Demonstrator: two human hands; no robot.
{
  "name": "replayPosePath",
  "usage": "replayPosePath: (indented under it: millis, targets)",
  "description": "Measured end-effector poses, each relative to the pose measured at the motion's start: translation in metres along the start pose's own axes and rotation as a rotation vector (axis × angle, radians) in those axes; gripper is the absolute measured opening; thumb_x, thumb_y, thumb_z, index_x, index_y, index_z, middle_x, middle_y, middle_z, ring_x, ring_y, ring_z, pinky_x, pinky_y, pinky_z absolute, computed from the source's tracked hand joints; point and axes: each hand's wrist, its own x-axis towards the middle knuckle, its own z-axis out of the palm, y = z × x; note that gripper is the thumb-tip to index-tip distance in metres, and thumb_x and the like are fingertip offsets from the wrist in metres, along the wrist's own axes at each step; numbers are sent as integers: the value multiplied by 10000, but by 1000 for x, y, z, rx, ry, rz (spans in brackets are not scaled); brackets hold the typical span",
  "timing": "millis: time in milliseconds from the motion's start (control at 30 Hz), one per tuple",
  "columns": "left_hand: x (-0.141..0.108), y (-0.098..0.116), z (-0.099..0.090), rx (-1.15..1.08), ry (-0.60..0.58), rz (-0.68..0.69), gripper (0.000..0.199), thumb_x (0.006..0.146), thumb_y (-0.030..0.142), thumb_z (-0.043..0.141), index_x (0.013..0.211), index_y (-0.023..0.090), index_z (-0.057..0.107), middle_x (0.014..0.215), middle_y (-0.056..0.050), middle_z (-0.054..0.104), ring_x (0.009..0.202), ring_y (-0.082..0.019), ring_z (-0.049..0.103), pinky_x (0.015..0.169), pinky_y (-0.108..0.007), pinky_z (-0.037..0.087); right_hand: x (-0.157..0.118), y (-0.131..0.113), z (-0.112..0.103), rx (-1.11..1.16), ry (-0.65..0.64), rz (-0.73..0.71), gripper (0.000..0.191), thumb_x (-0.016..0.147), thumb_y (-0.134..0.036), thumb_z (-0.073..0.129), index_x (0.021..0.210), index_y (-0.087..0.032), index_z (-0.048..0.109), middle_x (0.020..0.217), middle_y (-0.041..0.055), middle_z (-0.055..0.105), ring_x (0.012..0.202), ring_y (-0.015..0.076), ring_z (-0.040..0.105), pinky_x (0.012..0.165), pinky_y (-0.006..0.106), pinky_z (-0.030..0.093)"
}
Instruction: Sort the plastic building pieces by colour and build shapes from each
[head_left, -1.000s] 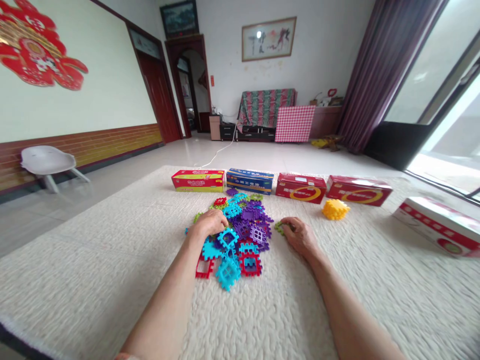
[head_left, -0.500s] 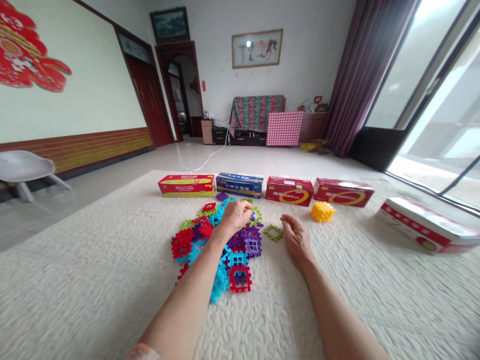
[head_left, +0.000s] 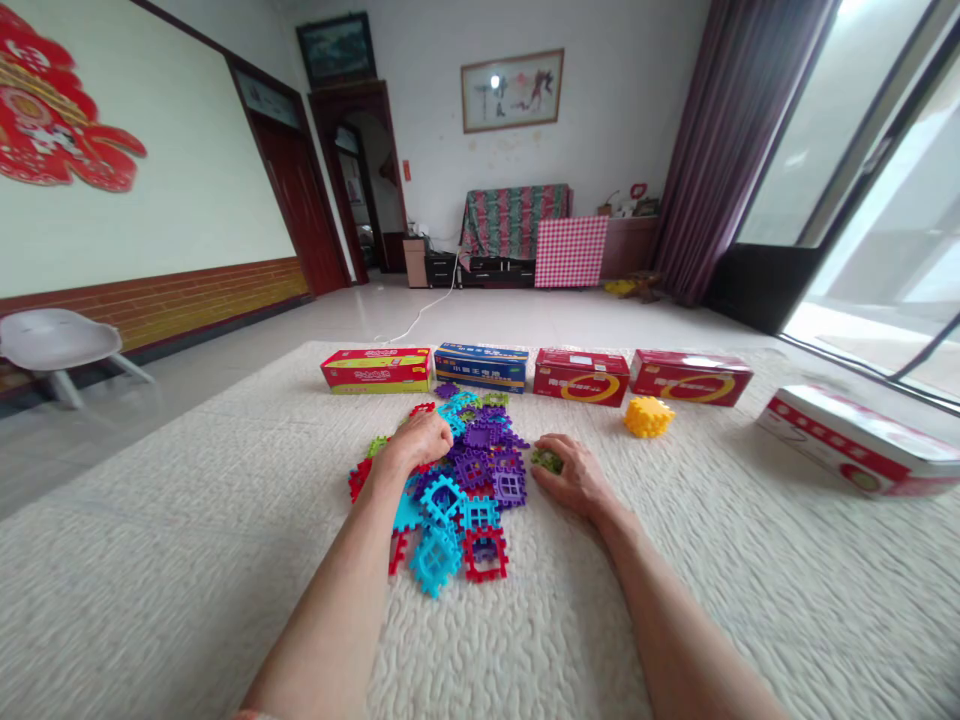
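Observation:
A heap of notched plastic pieces lies on the textured cloth, with purple [head_left: 472, 468], cyan [head_left: 436, 560] and red [head_left: 486, 556] ones in it. My left hand [head_left: 426, 440] is over the upper left part of the heap, its fingers curled together; what they hold, if anything, is hidden. To the right of the heap, my right hand [head_left: 571, 474] has its fingers curled around green pieces [head_left: 549, 460] on the cloth. A yellow block of pieces [head_left: 649, 417] sits further right, beyond my right hand.
Behind the heap stand a red and yellow box [head_left: 377, 371], a blue box [head_left: 481, 369] and two red boxes [head_left: 581, 378] [head_left: 691, 379]. A white and red box [head_left: 861, 440] lies at the far right.
My left hand has moved left across the heap. My right hand has shifted left and closed around the green pieces. More green shows there than before. The view has moved slightly.

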Motion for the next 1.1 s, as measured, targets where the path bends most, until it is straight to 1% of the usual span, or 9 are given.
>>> replayPosePath:
  millis: [67, 133, 300, 400, 500, 633, 733, 1000, 1100]
  targets:
    - [-3, -5, 3, 12, -37, -59, 223, 653, 101, 569, 700, 237, 739, 706, -2, 713, 725, -163, 648, 698, -233, 471, 0, 3, 2, -34, 6, -12, 288, 745, -292, 592, 1014, -204, 644, 1097, 93, 643, 1006, 241, 595, 909, 391, 440]
    - [-2, -9, 9, 31, -21, -96, 253, 645, 92, 574, 767, 238, 741, 750, -16, 718, 775, -176, 650, 737, -247, 475, -1, 4, 4, -38, 28, -13, 268, 754, -266, 568, 1000, -193, 643, 1071, 98, 649, 976, 233, 603, 886, 377, 453]
    - [4, -13, 24, 94, 19, -84, 309, 636, 87, 581, 878, 221, 720, 929, -56, 713, 948, -217, 636, 832, -289, 469, 0, 5, 4, -31, 77, 22, 238, 762, -251, 553, 969, -178, 644, 1049, 110, 653, 924, 225, 616, 841, 355, 473]
    - [5, -14, 27, 107, 27, -109, 279, 663, 144, 598, 913, 215, 701, 1037, -80, 675, 1003, -225, 616, 862, -294, 464, 0, 3, 3, -26, 83, 33, 227, 761, -248, 550, 955, -179, 645, 1038, 109, 656, 906, 221, 620, 832, 348, 475]
    - [6, -17, 31, 101, 56, -96, 333, 683, 207, 609, 1009, 225, 671, 1098, -85, 640, 1044, -224, 593, 910, -301, 447, 0, 3, 3, -18, 81, 41, 232, 755, -256, 552, 951, -177, 647, 1035, 111, 656, 904, 222, 622, 835, 351, 475]
    - [8, -19, 39, 115, 81, -71, 362, 700, 214, 573, 1052, 210, 657, 1083, -94, 638, 1046, -223, 588, 908, -296, 442, 0, 6, 4, -19, 100, 70, 242, 767, -268, 544, 962, -169, 648, 1035, 109, 651, 912, 223, 621, 842, 350, 473]
    - [8, -16, 40, 125, 108, -50, 331, 692, 184, 542, 994, 204, 675, 1051, -89, 660, 1033, -219, 591, 880, -286, 442, -1, 10, 6, -39, 121, 90, 245, 774, -269, 539, 970, -170, 648, 1022, 100, 651, 905, 219, 619, 842, 346, 472]
    - [5, -17, 22, 51, 18, -5, 193, 674, 236, 534, 755, 192, 703, 723, -25, 676, 759, -182, 608, 660, -249, 431, -1, 12, 7, -66, 118, 104, 243, 770, -271, 551, 966, -171, 653, 1026, 96, 652, 912, 218, 614, 847, 340, 466]
    - [8, -22, 23, 26, 57, -11, 279, 700, 190, 477, 820, 196, 728, 760, -29, 700, 781, -182, 622, 685, -251, 446, 0, 10, 6, -61, 118, 101, 245, 772, -272, 547, 966, -166, 653, 1023, 98, 652, 916, 219, 614, 850, 341, 465]
